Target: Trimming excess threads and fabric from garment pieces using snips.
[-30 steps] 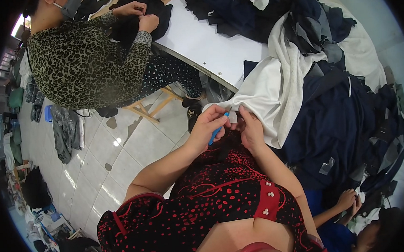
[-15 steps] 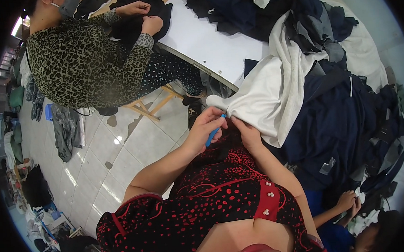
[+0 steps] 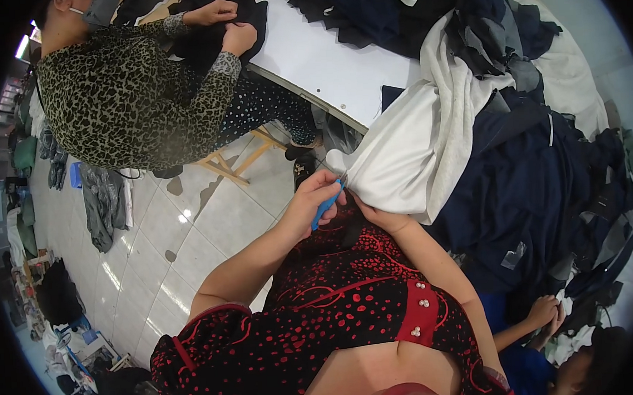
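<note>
Your left grip [image 3: 312, 198] is clamped on a blue-handled tool [image 3: 324, 208], its tip at the left edge of the white cloth [image 3: 401, 171]. Your right grip [image 3: 383, 218] is at the cloth's lower edge; hidden fingertips mean I cannot tell whether it pinches. The white cloth hangs between the tabletop [image 3: 331, 75] and dark-blue fabric [image 3: 523, 186]. Farther off, a co-worker's 2 hands [image 3: 239, 39] touch black cloth [image 3: 255, 16].

The tool [image 3: 323, 211] is handled in blue. The cloth [image 3: 407, 153] is finished in plain white, as is the bench [image 3: 331, 75]. The dress [image 3: 308, 316] is printed with red spots on black and trimmed in solid red. The shirt [image 3: 122, 100] is patterned in leopard, black on olive; the trousers [image 3: 260, 114] are dotted pale on dark. The heap [image 3: 523, 186] is coloured mainly navy.
</note>
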Available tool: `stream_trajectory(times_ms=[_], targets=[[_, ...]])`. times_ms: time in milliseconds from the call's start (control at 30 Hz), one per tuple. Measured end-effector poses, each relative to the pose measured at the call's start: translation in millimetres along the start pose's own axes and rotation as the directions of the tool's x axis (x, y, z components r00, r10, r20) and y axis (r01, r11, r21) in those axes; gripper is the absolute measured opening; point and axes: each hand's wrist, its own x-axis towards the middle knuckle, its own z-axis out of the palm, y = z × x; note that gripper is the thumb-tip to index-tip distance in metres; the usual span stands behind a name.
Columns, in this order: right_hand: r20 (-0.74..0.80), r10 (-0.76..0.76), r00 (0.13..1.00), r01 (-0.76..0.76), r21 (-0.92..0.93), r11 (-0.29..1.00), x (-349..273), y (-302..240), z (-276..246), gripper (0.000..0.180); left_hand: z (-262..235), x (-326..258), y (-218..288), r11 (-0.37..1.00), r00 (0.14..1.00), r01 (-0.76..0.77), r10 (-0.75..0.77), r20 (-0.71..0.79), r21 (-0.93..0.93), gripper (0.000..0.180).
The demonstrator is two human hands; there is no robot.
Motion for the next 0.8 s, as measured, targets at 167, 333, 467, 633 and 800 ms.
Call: stream_trajectory(times_ms=[167, 333, 467, 633, 800], targets=[[0.056, -0.042, 0.998, 0.042, 0.007, 0.999, 3, -3, -4, 0.034, -5, 14, 8, 0.996, 0.996, 0.085, -0.085, 0.024, 0.024, 0.011], [0.083, -0.063, 0.995, 0.075, -0.15, 0.986, 0, 8, -1, 0.036, -12, 13, 4, 0.992, 0.992, 0.127, -0.127, 0.025, 0.003, 0.01], [0.131, -0.049, 0.99, 0.068, -0.142, 0.988, -1, 5, 1, 0.031, -9, 13, 1, 0.985, 0.988, 0.154, -0.155, -0.012, -0.074, 0.009], [0.241, -0.019, 0.97, 0.038, -0.073, 0.997, -1, -2, -11, 0.032, -10, 32, -1, 0.976, 0.978, 0.208, -0.208, -0.014, 0.059, 0.009], [0.159, -0.007, 0.987, 0.033, -0.159, 0.987, -10, 12, 0, 0.033, -15, 28, -2, 0.958, 0.972, 0.229, -0.236, 0.021, 0.173, 0.009]])
